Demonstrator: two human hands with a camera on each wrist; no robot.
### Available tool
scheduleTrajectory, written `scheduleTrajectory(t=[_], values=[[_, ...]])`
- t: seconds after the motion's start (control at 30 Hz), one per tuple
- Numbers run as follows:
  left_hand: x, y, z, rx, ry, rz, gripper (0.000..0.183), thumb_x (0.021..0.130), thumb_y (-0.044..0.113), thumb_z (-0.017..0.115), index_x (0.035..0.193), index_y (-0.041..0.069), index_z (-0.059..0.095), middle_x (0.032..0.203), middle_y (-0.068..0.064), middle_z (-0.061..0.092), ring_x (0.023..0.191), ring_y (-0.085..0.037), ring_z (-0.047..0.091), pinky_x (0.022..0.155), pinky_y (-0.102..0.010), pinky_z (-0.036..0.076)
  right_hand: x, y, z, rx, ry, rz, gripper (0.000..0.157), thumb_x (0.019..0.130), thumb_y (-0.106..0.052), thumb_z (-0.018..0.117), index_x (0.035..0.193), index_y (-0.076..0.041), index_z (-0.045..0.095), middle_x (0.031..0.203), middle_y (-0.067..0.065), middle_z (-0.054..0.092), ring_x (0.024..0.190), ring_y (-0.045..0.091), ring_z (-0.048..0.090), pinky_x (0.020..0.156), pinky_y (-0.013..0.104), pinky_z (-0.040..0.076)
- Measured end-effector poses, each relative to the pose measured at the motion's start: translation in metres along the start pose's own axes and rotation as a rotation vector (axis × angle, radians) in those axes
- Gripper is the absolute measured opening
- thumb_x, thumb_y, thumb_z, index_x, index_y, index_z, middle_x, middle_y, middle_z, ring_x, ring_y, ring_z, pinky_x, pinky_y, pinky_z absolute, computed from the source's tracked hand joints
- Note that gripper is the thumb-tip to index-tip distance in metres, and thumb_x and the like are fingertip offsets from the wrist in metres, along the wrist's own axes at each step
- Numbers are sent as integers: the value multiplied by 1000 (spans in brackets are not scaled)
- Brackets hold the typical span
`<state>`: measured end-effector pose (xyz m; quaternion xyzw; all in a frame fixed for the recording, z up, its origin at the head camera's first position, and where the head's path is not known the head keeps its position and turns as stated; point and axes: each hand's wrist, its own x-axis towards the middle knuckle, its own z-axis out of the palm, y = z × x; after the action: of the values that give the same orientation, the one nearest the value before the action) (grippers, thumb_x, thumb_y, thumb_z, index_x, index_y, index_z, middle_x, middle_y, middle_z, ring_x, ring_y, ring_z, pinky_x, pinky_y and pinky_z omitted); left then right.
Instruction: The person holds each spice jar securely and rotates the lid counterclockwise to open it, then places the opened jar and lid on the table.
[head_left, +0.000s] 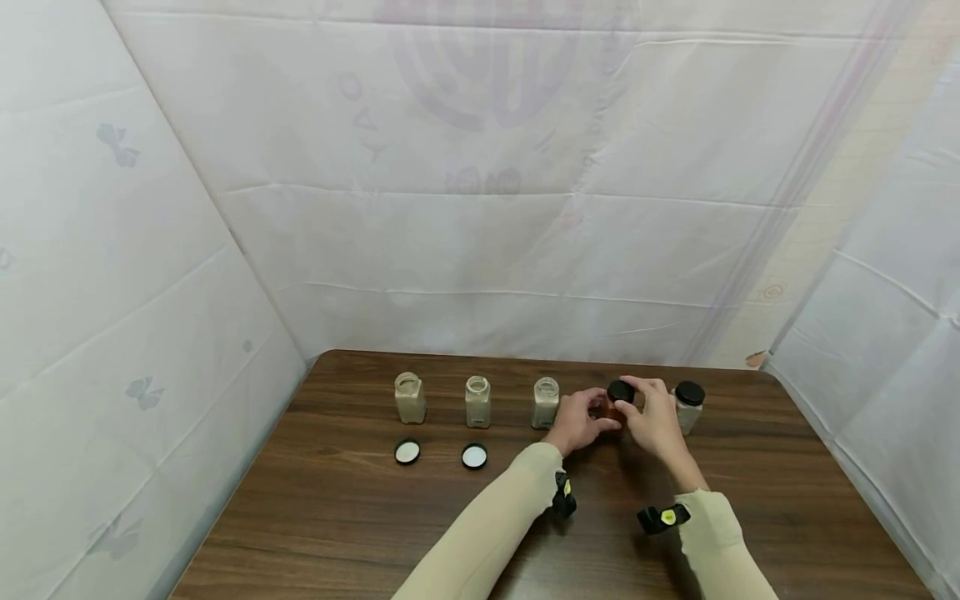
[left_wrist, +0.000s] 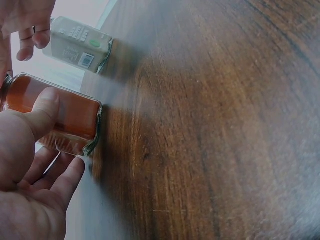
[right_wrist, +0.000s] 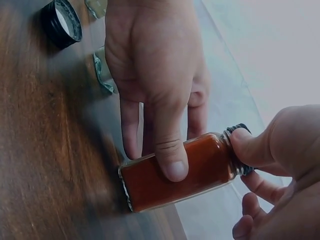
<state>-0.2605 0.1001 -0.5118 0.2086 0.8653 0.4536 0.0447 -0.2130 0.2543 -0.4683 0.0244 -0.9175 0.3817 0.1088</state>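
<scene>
A square glass jar of red-orange contents (right_wrist: 207,160) stands on the table between my hands. My left hand (head_left: 576,423) grips its body, thumb on the near face and fingers behind. At its top, my right hand (head_left: 654,421) pinches the black lid (head_left: 621,391) between thumb and fingers. In the right wrist view the lid sits on the jar's threaded neck. Just right of my right hand is a jar of pale contents with a black lid (head_left: 690,393). An uncapped jar of pale powder (head_left: 546,400) stands right beside my left hand.
Two more uncapped jars of pale powder, a middle jar (head_left: 477,402) and a left jar (head_left: 410,400), continue the row. Before them lie two upturned black lids, a right lid (head_left: 474,456) and a left lid (head_left: 407,452). White cloth (head_left: 450,250) hangs behind the wooden table (head_left: 337,517).
</scene>
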Motion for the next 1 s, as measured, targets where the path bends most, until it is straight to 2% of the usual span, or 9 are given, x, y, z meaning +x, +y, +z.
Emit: scheduleTrajectory(t=[0.13, 0.27, 0.4, 0.53, 0.67, 0.8, 1.0], values=[[0, 0, 0, -5, 6, 7, 45, 90, 28, 83, 131, 15, 69, 118, 1, 75, 111, -12, 68, 93, -28, 55, -1, 0, 1, -10, 25, -31, 51, 97, -12, 72, 143, 4, 55, 134, 33, 49, 119, 49, 42, 95, 64, 37], [0, 0, 0, -3, 7, 10, 44, 89, 29, 83, 130, 15, 70, 118, 2, 75, 112, -11, 68, 94, -27, 54, -1, 1, 6, 7, 119, -44, 55, 92, -18, 80, 135, 6, 58, 124, 29, 57, 117, 44, 47, 100, 61, 30], [-1, 0, 0, -16, 6, 2, 45, 89, 28, 84, 130, 16, 70, 120, 0, 75, 113, -12, 68, 94, -28, 54, -2, 1, 11, 21, 215, -17, 51, 88, -22, 84, 123, 7, 62, 111, 26, 62, 108, 42, 53, 101, 59, 29], [-2, 2, 0, -6, 10, 6, 45, 89, 28, 84, 130, 15, 70, 120, -1, 75, 114, -12, 68, 96, -28, 53, -2, 0, 14, 13, 254, 26, 49, 86, -24, 86, 117, 6, 63, 107, 26, 63, 103, 41, 53, 99, 57, 32], [-2, 3, -1, 6, 12, 11, 46, 89, 29, 83, 131, 15, 70, 119, 0, 75, 113, -12, 68, 97, -28, 53, -2, -1, 16, 7, 266, 53, 48, 85, -24, 87, 115, 5, 64, 108, 26, 63, 103, 41, 52, 96, 54, 34], [-2, 3, 0, 4, 8, 9, 46, 90, 29, 83, 131, 15, 69, 118, 1, 75, 113, -12, 68, 97, -28, 53, -2, -3, 15, 2, 260, 44, 46, 86, -21, 86, 116, 6, 65, 109, 27, 63, 104, 42, 52, 95, 54, 34], [-2, 3, 0, -10, 0, -12, 47, 90, 28, 83, 133, 15, 68, 119, 1, 75, 113, -13, 68, 95, -28, 54, -2, -4, 9, -9, 187, 13, 43, 91, -17, 81, 123, 8, 65, 118, 30, 60, 109, 45, 50, 96, 57, 34]])
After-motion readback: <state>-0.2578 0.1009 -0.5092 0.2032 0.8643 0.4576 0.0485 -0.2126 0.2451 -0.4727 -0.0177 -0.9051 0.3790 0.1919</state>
